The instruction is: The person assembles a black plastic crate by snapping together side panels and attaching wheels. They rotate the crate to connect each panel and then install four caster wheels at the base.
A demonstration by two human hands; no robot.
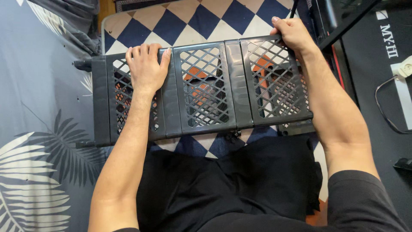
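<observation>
My left hand (146, 64) lies flat, fingers together, on the grey lattice panel (206, 92) across my lap. My right hand (294, 34) clamps its far right corner. If I press unevenly, I reckon the panel could tip off the checkered floor (201, 21).

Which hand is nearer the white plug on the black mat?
The right hand. It grips the grey panel's far right corner, on the side toward the plug. The left hand lies flat on the panel's left section, much farther away.
</observation>
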